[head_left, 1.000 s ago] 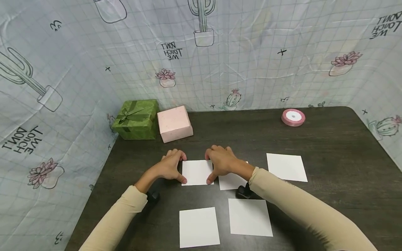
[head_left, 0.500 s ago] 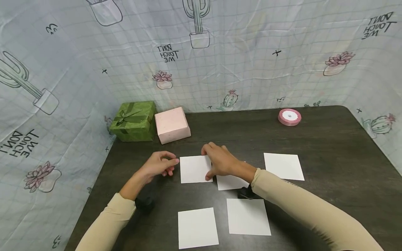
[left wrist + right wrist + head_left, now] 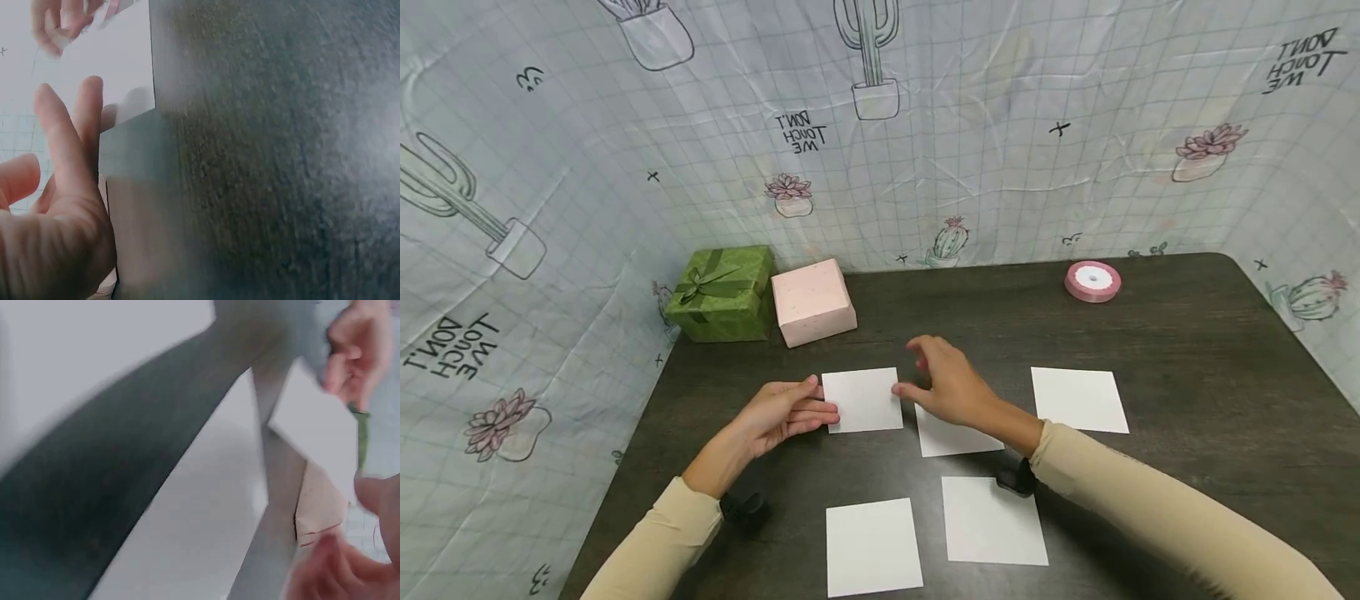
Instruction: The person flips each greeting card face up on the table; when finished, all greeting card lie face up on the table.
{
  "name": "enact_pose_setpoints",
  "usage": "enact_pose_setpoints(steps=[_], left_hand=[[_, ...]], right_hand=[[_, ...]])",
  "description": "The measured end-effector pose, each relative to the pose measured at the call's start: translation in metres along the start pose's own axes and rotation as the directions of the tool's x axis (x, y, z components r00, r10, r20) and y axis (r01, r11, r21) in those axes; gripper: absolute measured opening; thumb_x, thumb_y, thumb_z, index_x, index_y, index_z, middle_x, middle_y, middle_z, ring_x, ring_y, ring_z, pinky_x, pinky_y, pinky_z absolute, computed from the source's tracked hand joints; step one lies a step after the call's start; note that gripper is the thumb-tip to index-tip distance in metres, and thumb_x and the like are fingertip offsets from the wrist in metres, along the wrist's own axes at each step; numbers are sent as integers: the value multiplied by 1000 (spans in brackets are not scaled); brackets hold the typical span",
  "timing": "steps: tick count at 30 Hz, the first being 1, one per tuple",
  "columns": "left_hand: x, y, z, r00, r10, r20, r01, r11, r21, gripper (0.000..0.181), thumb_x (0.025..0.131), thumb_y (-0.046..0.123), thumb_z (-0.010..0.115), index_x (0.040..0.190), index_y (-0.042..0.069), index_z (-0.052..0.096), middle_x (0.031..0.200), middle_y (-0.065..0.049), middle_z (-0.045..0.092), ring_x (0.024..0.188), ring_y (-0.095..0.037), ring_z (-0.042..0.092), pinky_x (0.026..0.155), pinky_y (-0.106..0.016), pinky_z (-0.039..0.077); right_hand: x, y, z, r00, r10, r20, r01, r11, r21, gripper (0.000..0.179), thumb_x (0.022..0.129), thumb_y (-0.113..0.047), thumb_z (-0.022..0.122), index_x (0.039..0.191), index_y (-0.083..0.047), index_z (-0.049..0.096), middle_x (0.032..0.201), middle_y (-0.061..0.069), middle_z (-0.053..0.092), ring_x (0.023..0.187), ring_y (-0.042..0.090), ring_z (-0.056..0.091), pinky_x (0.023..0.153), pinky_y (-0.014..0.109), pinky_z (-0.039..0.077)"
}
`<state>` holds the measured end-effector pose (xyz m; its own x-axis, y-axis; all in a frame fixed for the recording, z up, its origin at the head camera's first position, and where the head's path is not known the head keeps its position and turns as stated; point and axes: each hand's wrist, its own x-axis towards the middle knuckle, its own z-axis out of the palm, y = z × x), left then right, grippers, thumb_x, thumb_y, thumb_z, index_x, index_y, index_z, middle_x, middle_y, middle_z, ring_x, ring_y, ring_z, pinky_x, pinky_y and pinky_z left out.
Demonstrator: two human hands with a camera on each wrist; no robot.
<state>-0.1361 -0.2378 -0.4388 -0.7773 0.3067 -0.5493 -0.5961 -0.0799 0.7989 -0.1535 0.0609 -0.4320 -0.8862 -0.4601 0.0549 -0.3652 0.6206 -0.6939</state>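
Note:
A white paper card (image 3: 862,400) lies between my hands in the head view. My left hand (image 3: 778,414) is at its left edge, fingers extended over that edge and casting a shadow on the card in the left wrist view; the thumb (image 3: 19,177) stands apart. My right hand (image 3: 951,383) is at the right edge, its thumb tip close to or touching the card and its fingers spread away, blurred in the right wrist view. Partly under the right hand lies a second white card (image 3: 958,435).
More white cards lie around: one (image 3: 874,547) at front, one (image 3: 996,525) beside it, one (image 3: 1078,400) to the right. A green gift box (image 3: 722,296) with a bow and a pink box (image 3: 814,302) stand back left. A pink ribbon spool (image 3: 1093,282) rests at the back of the dark table (image 3: 1210,350).
The left hand let go of the card, drew left, turned palm upward and came back to its edge. The right hand loosened from the card and moved slightly right.

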Motion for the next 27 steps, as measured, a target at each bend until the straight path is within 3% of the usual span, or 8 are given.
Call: enact_pose_setpoints(steps=[3,6,8,14,16,19,24,27], left_hand=[[-2,0,-1,1000,14,-20,-14,1000,-15,39,102,33,56,117,-3,53,96,-15,76,89,-23,75,73,-26,59],[-4,-1,-1,999,26,-25,-26,1000,-17,38,103,31,55,117,-4,52,96,-15,76,89,-23,75,73,-26,59],[-5,-2,0,999,29,-18,-30,999,-17,36,104,30,54,116,-4,52,96,-15,76,90,-23,75,73,-26,59],[-13,5,4,998,62,1,-62,998,-23,38,104,30,52,115,-6,55,99,-15,76,92,-22,75,75,-26,59],[-19,12,6,994,111,-11,-111,994,11,42,104,31,53,118,-9,58,101,-15,75,93,-22,75,75,-27,59],[-27,22,8,975,220,-17,-215,963,165,47,101,31,59,124,-10,59,107,-18,74,93,-22,75,74,-29,59],[-27,23,3,940,342,7,-305,828,470,39,93,23,72,119,-4,67,102,-20,74,83,-24,75,67,-34,59],[-20,12,0,936,352,19,-296,754,586,31,89,15,76,116,0,70,90,-14,76,74,-23,74,63,-37,57]], right_hand=[[-8,-1,-5,975,123,187,-178,932,314,42,100,-29,61,127,3,56,88,11,69,65,16,62,59,28,50],[-12,-3,-3,895,188,405,-395,756,523,42,106,-29,48,131,4,54,103,18,71,73,19,70,61,29,55],[-11,-4,-1,862,183,473,-460,675,577,45,107,-31,44,132,6,52,113,19,69,82,19,72,66,30,57],[-6,-8,-4,866,201,458,-478,601,640,53,107,-39,41,128,8,53,119,20,68,90,20,73,71,31,58],[-3,-12,-8,890,200,410,-440,614,655,56,106,-44,42,127,7,55,118,20,69,89,20,73,72,33,58],[1,-18,-11,928,198,316,-362,686,631,56,102,-48,50,121,4,62,111,18,71,85,21,73,74,39,58],[7,-18,1,983,77,164,-136,911,390,29,97,-33,64,108,-7,71,85,7,74,71,18,72,63,38,56],[9,-14,13,991,-64,117,40,981,192,24,94,-21,69,111,-5,71,73,-3,71,60,9,66,56,27,52]])
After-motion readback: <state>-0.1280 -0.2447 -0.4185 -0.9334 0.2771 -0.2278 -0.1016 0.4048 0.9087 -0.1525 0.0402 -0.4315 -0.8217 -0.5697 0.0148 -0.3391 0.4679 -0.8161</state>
